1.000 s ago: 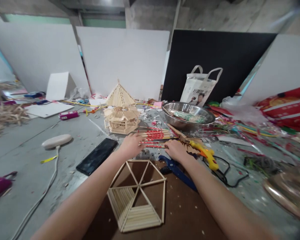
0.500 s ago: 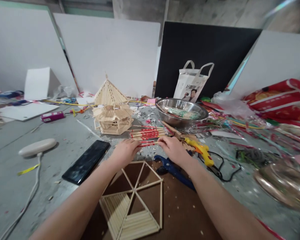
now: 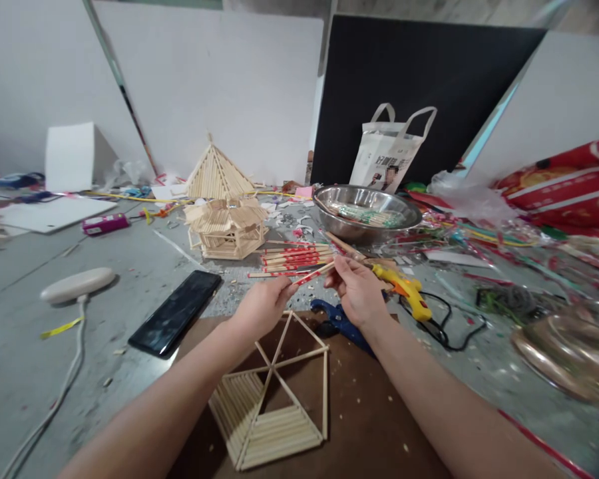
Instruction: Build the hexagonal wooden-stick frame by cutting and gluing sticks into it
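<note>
A thin wooden chopstick with a red printed band (image 3: 309,275) is held slantwise, raised above the work surface. My left hand (image 3: 263,305) is closed on its lower left end. The fingers of my right hand (image 3: 355,287) pinch the upper right end. Just behind lies a bundle of red-banded chopsticks (image 3: 297,255). Below my hands, a flat six-sided frame of sticks (image 3: 284,440) rests on a brown board (image 3: 364,426); two of its triangles are filled with rows of sticks. Blue-handled pliers (image 3: 347,327) lie partly hidden under my right hand.
A yellow glue gun (image 3: 406,293) with black cord lies right of my right hand. A phone (image 3: 177,313) is at left. Behind stand a stick-built pavilion (image 3: 224,229) and a steel bowl (image 3: 364,233) of green-marked sticks. Wrapper litter (image 3: 509,243) spreads at right.
Both hands have lifted a red-banded chopstick off the pile and tilted it, right end up. My right hand has turned so its fingers point upward. The view has shifted slightly.
</note>
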{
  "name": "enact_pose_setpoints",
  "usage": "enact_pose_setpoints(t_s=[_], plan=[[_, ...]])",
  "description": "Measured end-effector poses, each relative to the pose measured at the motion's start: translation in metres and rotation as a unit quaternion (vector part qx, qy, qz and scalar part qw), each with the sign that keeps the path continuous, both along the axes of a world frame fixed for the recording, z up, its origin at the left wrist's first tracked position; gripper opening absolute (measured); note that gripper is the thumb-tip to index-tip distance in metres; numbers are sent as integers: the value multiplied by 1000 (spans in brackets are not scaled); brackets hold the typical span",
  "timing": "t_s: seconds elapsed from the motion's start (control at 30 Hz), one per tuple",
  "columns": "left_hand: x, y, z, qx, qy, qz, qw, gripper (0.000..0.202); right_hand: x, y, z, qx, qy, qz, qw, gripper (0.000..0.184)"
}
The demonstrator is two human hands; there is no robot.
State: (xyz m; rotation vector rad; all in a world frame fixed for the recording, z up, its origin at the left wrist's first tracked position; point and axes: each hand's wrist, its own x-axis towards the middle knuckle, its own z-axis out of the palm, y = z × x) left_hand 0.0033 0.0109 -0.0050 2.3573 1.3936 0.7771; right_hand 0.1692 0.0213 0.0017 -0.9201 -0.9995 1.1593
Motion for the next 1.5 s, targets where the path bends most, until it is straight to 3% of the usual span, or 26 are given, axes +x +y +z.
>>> enact_pose_setpoints(t_s=[0.33, 0.5, 0.7, 0.93, 1.1, 1.3, 1.37, 1.5], plan=[[7, -7, -4, -41, -1, 17, 999, 31, -12, -6, -16, -48, 25, 37, 998, 21], [8, -9, -3, -38, 0, 2, 999, 32, -26, -13, -25, -60, 3, 89, 994, 21], [6, -7, -1, -33, 6, -5, 999, 33, -11, -13, -9, -49, -8, 103, 993, 20], [-1, -2, 2, -16, 25, 10, 1000, 33, 5, -5, 7, -5, 11, 10, 1000, 16], [-13, 8, 2, 18, 69, 33, 997, 33, 26, 7, 15, 12, 52, -100, 994, 18], [-36, 23, 3, 34, 135, 178, 974, 39, 63, 17, 31, 26, 150, -237, 960, 20], [-45, 28, 3, 4, 178, 239, 954, 38, 67, 17, 32, 46, 148, -255, 954, 20], [-56, 34, 0, -17, 214, 280, 936, 34, 62, 17, 29, 69, 140, -272, 949, 19]])
